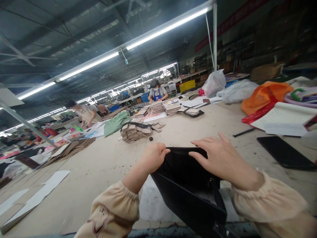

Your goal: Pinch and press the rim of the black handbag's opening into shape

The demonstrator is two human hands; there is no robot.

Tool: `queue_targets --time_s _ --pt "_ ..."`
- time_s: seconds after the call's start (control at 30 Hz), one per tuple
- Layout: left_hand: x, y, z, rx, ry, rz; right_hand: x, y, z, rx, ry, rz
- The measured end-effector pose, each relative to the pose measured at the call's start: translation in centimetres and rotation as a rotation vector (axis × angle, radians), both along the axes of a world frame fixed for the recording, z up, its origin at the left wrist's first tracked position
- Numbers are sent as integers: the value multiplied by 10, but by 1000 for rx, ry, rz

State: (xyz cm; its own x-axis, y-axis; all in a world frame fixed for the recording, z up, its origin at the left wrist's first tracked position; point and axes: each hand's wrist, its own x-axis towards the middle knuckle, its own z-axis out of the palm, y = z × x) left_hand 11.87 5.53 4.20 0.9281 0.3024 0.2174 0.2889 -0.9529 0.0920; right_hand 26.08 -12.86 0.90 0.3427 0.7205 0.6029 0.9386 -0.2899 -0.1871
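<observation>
A black bag (pixel 188 201) stands open at the front edge of the table, its dark inside facing up. My left hand (pixel 155 158) pinches the bag's upper left corner between thumb and fingers. At the right of the opening, my right hand (pixel 218 157) has its fingers spread, with the thumb over the rim and the index finger raised. A small metal fitting shows inside the bag near its right side. Beneath the bag lies a whitish sheet (pixel 153 201).
A black phone (pixel 284 152), an open notebook (pixel 284 119) and an orange bag (pixel 267 96) lie at the right. Stacked brown pieces (pixel 135 132) and a green cloth (pixel 116 123) are further back. White strips (pixel 37 198) lie left. People work beyond.
</observation>
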Motion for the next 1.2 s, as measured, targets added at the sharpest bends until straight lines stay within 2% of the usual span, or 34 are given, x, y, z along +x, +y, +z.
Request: queue_targets --time_s 0.13,0.4,0.83,0.93,1.07,1.2 --pt "0 -2 -1 12 -6 22 -12 12 7 -8 -25 69" --pt "-1 -3 0 -3 30 8 -13 38 -4 -45 23 44" --pt "-3 -2 -1 -24 16 -38 -4 41 -5 -88 85 103" --pt "-4 -1 0 -82 -15 -98 -1 40 -5 -95 74 120" --pt "-5 0 0 -211 -93 -219 6 36 -5 -96 75 218" --pt "-1 -2 -1 -220 -123 -219 11 33 -7 -78 110 258"
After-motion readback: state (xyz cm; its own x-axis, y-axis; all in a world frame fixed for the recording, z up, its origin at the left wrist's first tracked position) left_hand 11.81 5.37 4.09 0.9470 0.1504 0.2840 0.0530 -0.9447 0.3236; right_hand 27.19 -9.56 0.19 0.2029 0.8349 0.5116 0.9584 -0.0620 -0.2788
